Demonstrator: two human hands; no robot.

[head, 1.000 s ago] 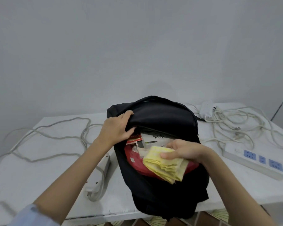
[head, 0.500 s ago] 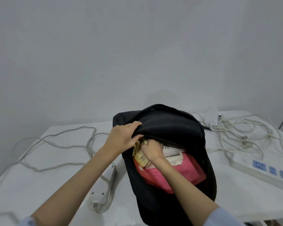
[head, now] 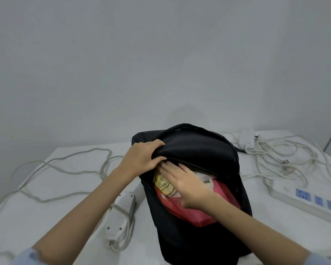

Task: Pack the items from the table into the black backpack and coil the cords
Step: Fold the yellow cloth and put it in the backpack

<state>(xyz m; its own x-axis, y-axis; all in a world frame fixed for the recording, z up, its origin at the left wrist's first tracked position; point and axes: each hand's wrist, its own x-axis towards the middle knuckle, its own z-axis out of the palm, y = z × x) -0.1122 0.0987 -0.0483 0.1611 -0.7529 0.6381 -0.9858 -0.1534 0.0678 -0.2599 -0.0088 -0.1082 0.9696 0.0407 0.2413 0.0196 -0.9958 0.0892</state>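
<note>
Bare grey wall behind; a white table [head: 46, 217] pushed against it, the black backpack [head: 199, 150] lying on it near the front edge with its mouth opened toward the person. A second before, the right hand [head: 187, 186] had held the folded yellow cloth [head: 163, 183] out in front of the backpack's opening; now the cloth sat inside the backpack, wedged at the left side of the mouth on top of a red pouch [head: 195, 213] and beside some white packets [head: 204, 177]. One more item packed, then, by my reckoning. The right hand lay flat over the cloth and packets, fingers straight and spread, pressing the load down rather than gripping anything. The left hand [head: 141, 159] gripped the upper flap of the backpack, fingers curled over the edge, thumb tucked under, holding the mouth up. Both forearms reached in from the near edge, hands almost touching at the opening. Cords not yet coiled: a loose grey cord [head: 69, 169] and a small power strip [head: 120, 213] to the left of the backpack, a tangled white cord [head: 287, 155] and a long power strip [head: 304, 199] to its right. Judged that the coiling was the bulk of what remained.
</note>
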